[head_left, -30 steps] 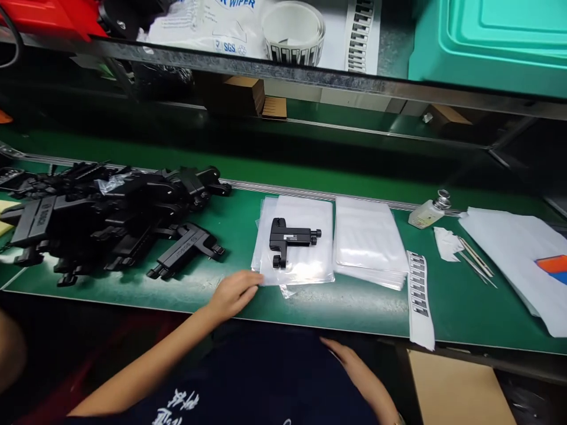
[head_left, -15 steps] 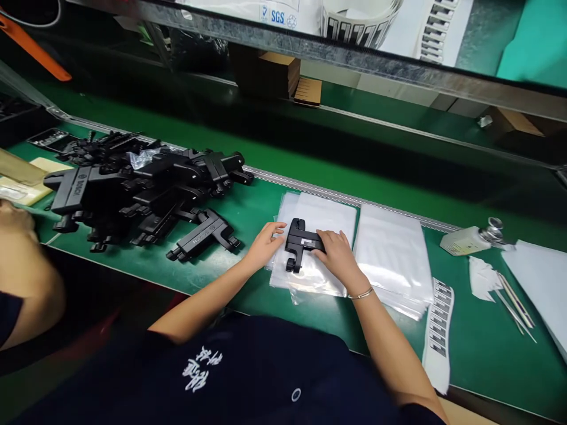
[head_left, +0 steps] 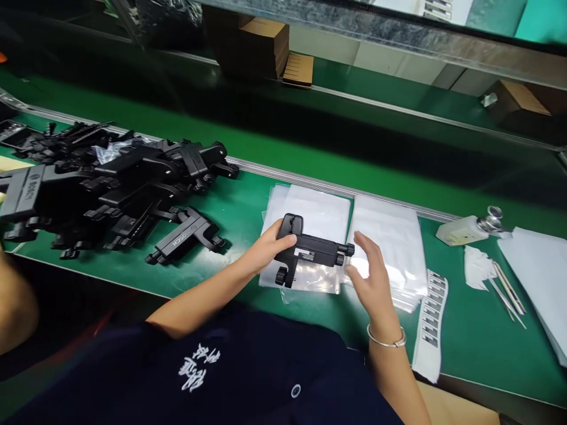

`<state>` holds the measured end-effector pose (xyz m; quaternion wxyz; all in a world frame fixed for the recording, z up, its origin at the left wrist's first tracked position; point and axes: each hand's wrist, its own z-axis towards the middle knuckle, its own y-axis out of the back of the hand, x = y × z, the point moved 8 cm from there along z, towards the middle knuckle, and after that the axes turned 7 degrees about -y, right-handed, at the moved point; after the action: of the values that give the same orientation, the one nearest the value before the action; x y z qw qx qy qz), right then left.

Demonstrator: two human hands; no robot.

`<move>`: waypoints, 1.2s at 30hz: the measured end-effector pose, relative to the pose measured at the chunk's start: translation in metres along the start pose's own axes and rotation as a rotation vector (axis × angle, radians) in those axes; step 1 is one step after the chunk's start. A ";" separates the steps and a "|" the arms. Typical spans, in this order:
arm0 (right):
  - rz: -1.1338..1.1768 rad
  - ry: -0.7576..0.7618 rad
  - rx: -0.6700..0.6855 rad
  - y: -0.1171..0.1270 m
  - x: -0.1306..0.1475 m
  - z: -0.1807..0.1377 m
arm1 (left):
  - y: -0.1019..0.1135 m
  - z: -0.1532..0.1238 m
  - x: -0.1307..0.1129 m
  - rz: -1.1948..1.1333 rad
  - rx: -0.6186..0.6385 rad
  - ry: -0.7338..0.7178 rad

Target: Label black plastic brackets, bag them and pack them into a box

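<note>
My left hand [head_left: 271,247] grips a black plastic bracket [head_left: 316,249] by its wide T-shaped end, thumb on top. The bracket carries a small white label and has two knobs at its right end. Just right of those knobs is my right hand [head_left: 372,277], thumb and fingers apart, holding nothing. Beneath the bracket lies a stack of clear plastic bags [head_left: 328,206], partly hidden by it. A second stack of clear bags [head_left: 390,236] is behind and beside my right hand.
Left of me lie a single black BOSCH bracket [head_left: 186,235] and a pile of similar brackets [head_left: 133,177]. To the right are a label strip [head_left: 434,313], a pump bottle [head_left: 463,230], a white tissue [head_left: 479,268], tweezers [head_left: 509,289] and white sheets [head_left: 531,260]. A metal-edged shelf [head_left: 354,35] spans overhead.
My left hand has closed on the bracket and raised it slightly. My right hand has let go and moved right, its fingers spread. The camera view has shifted.
</note>
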<state>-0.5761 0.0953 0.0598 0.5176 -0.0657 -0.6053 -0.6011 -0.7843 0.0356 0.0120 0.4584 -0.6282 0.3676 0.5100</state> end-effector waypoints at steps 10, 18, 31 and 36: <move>0.220 -0.232 -0.009 0.006 -0.036 -0.026 | -0.014 0.000 0.011 0.069 0.069 -0.039; 0.477 -0.347 0.038 -0.017 -0.043 -0.027 | -0.002 -0.004 0.013 0.138 0.020 -0.080; -0.217 0.108 0.164 -0.017 0.005 -0.017 | -0.018 -0.001 0.020 0.077 0.075 0.113; -0.199 -0.117 0.015 0.001 -0.024 -0.020 | -0.020 -0.006 0.028 0.268 0.260 0.033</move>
<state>-0.5539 0.0927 0.0384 0.4198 -0.0365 -0.6425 -0.6400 -0.7576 0.0362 -0.0105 0.4577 -0.5173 0.5182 0.5044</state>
